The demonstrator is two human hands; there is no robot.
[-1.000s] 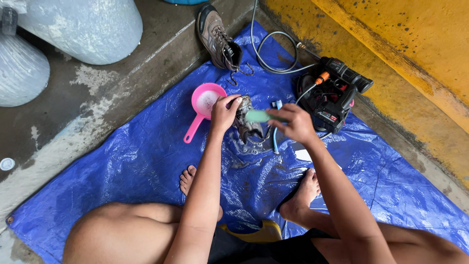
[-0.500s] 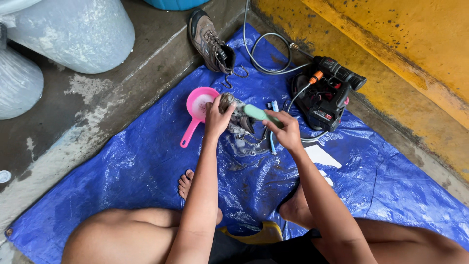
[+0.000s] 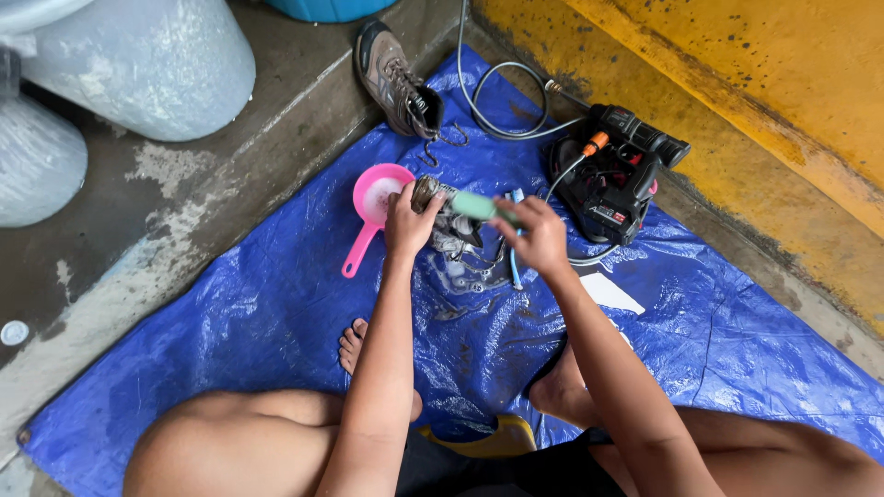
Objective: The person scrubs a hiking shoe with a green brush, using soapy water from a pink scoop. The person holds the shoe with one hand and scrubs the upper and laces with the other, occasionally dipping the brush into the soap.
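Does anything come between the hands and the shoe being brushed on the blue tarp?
Nothing visible does. The left hand grips the muddy shoe directly, and the right hand holds the green-handled brush against it. The pink scoop lies off to the side.

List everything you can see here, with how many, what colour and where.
shoe in hand: one, grey-brown, held over the tarp
brush: one, green handle, against the held shoe
second shoe: one, grey-brown, at the tarp's top edge
scoop: one, pink, on the tarp beside the left hand
power tool: one, black and red, on the tarp at right
hose: one, grey, looped beside the tool
tarp: one, blue, on the concrete floor
sacks: two, pale grey, upper left
wall: yellow, right
left hand: holds the shoe
right hand: holds the brush
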